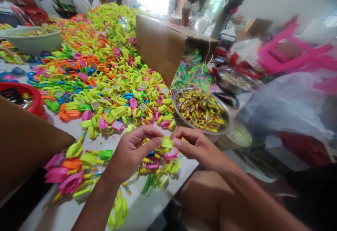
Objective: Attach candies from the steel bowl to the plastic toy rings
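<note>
Yellow piece (166,145) is partly hidden by both hands (134,150) (198,146).

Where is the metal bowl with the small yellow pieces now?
In the head view, the metal bowl is right of centre, on the table's right side, just beyond the right hand and in front of the cardboard box.

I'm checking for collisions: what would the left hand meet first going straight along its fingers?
Past the yellow-green band at its fingertips, the left hand would likely meet the right hand first, though depth is unclear.
</note>
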Motion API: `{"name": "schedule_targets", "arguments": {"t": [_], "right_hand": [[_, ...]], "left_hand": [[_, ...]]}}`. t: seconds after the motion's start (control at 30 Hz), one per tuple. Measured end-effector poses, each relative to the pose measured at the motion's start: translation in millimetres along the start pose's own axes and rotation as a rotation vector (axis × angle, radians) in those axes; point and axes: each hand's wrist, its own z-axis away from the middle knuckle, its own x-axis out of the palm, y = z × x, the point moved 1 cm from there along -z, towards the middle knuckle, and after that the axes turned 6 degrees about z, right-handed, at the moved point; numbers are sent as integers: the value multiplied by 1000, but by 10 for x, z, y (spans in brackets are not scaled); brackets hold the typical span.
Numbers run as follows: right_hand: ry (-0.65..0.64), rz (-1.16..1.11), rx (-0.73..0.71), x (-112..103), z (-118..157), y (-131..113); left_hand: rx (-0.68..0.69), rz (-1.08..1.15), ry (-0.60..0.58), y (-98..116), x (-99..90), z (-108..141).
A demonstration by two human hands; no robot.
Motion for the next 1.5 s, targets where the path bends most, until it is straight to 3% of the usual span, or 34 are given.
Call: {"name": "schedule_targets", "arguments": {"t": [0.23, 0.37, 0.5, 0.6, 0.87, 1.03, 1.17, 1.33, 1.5], "right_hand": [[-60, -149, 8, -64, 99, 31], [-90, -161, -1, -96, 109, 13], [-111, -123, -39, -88, 82, -19], [-101, -73, -36, -83, 72, -42], [-116, 282, -90, -55, 104, 22], [-128, 419, -138, -50, 87, 44], [-110, 410, -140, -123, 75, 71], [98, 501, -81, -287, 94, 120], [85, 602, -79, -252, 71, 103]], "left_hand": [[131, -175, -183, 8, -73, 24], [290, -301, -166, 52, -55, 32], [340, -356, -181, 102, 4, 24], [288, -350, -202, 120, 13, 28], [-47, -395, -334, 156, -10, 55], [-7, -441, -396, 149, -25, 48], [75, -471, -354, 125, -36, 27], [264, -539, -130, 112, -14, 4], [439, -661, -59, 81, 16, -3]]}}
